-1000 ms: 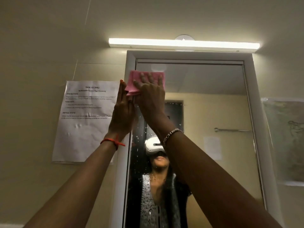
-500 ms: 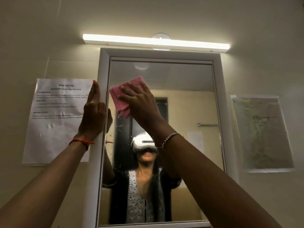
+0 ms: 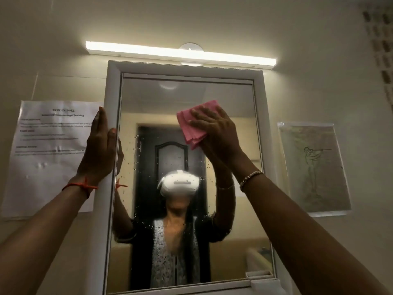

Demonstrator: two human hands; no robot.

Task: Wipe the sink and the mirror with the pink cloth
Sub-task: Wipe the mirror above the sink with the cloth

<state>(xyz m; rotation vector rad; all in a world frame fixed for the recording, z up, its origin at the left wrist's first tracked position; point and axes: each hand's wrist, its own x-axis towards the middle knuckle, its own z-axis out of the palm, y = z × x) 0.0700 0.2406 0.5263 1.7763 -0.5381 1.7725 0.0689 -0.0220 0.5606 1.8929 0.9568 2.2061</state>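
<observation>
Shifted rightward, one pink cloth [image 3: 190,127] sits under the flat right hand [image 3: 218,136]; flat left hand [image 3: 99,151] touches one mirror [image 3: 148,99].

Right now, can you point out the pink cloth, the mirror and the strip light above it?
pink cloth [image 3: 192,136]: head view, its folded lower left part.
mirror [image 3: 185,71]: head view, top bar of its frame.
strip light [image 3: 148,52]: head view, its lit tube, left of middle.

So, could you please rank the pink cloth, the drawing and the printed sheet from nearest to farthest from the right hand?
1. Pink cloth, pressed under the right hand.
2. Drawing, on the right wall.
3. Printed sheet, far left.
</observation>
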